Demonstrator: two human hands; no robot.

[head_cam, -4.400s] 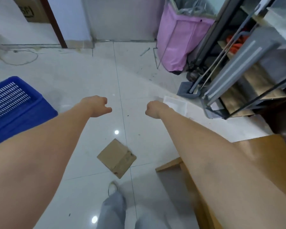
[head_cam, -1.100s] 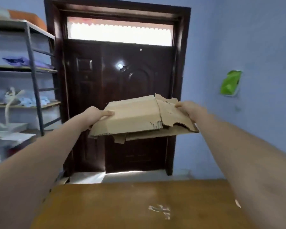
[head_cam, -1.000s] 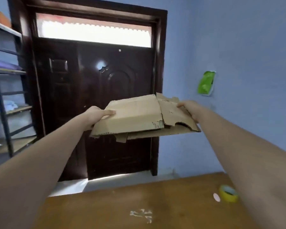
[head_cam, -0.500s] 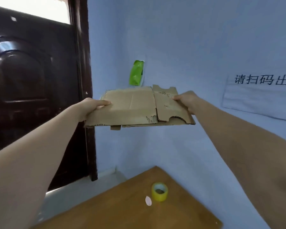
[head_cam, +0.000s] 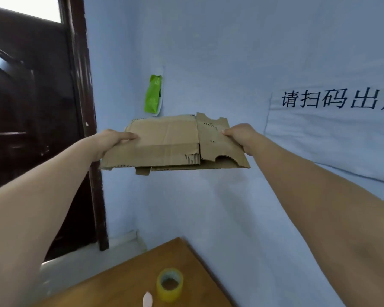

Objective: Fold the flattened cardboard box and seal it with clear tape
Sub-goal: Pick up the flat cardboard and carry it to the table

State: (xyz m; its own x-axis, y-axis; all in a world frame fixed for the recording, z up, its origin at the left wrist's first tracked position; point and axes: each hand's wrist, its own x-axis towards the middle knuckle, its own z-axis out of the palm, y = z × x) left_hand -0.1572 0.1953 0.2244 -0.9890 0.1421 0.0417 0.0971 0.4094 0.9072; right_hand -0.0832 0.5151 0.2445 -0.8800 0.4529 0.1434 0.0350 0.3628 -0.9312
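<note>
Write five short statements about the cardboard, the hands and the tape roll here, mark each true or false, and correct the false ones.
1. Both hands hold the flattened cardboard box in the air. True: left hand at one end, right hand at the other.
2. The tape roll stands on the wooden table. True.
3. The box is already folded into a cube. False: it is flat, with torn edges.
4. The right hand holds the tape roll. False: it grips the cardboard.
5. A green packet hangs on the blue wall behind the cardboard. True.
</note>
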